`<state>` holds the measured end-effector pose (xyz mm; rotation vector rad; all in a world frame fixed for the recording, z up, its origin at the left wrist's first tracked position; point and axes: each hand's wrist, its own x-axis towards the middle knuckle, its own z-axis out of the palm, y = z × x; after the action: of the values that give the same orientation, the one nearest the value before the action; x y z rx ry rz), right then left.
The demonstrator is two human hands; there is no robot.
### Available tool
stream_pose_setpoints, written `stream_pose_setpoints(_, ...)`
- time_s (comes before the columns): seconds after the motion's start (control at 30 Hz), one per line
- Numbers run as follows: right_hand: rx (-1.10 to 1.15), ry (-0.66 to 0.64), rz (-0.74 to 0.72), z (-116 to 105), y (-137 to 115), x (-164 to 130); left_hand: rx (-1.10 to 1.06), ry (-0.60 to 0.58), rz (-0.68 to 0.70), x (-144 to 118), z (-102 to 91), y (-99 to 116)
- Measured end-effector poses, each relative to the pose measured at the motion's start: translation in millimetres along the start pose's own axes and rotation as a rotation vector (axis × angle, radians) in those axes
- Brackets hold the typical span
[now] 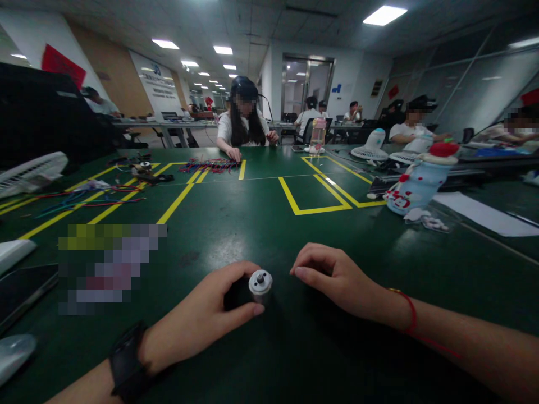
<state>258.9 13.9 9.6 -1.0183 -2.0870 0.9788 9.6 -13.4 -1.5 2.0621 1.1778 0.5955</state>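
Silver motor: small silver metal cylinder motor (260, 283), upright on the green table (269, 224).
Left hand (206, 317): curled around it, gripping.
Right hand (337, 278): loosely curled, empty, just right.
Hidden: motor's lower body.

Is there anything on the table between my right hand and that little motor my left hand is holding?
Nothing visible. Only bare green table lies between the right hand and the small silver cylindrical motor held in the left hand.

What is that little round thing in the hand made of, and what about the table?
The small cylinder held by the left hand looks like metal: its pale silvery top shines, with a dark stub at the centre. It could be a small motor, but that is unsure. The table has a smooth dark green top, perhaps a rubbery mat or a coating; ceiling lights reflect softly in it.
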Motion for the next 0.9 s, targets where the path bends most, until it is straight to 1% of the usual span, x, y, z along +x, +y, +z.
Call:
stream_pose_setpoints(0.07, 0.062, 0.006, 0.077, -0.8, 6.6, -2.6, 0.008, -0.002, -0.008, -0.7, -0.4, 0.1)
stream_pose_setpoints(0.13, 0.128, 0.006, 0.122, -0.8, 9.3, -2.6, 0.007, -0.010, -0.014, -1.1, -0.7, 0.1)
stream_pose_setpoints(0.37, 0.305, 0.051, 0.214, -1.7, 11.9, 4.2, 0.021, -0.008, -0.040, -2.3, -0.3, -0.9)
stream_pose_setpoints(0.5, 0.310, 0.050, 0.229, -3.6, 14.0, 4.3, 0.027, 0.004, -0.027, -2.2, -0.3, -1.2)
stream_pose_setpoints(0.57, 0.220, 0.007, 0.202, -3.2, 11.2, 3.3, 0.022, 0.009, -0.018, -1.6, -0.5, -0.4)
stream_pose_setpoints(0.7, 0.005, -0.085, 0.049, 4.0, -3.9, 2.7, 0.009, 0.000, -0.002, -0.2, -0.7, 1.3)
stream_pose_setpoints(0.77, -0.038, -0.085, -0.032, 9.9, -14.0, 4.9, 0.001, -0.004, 0.012, 0.4, -0.3, 1.2)
stream_pose_setpoints(0.9, -0.122, -0.031, -0.170, 21.0, -29.5, 13.9, -0.012, 0.014, 0.025, 0.6, 1.1, -1.1)
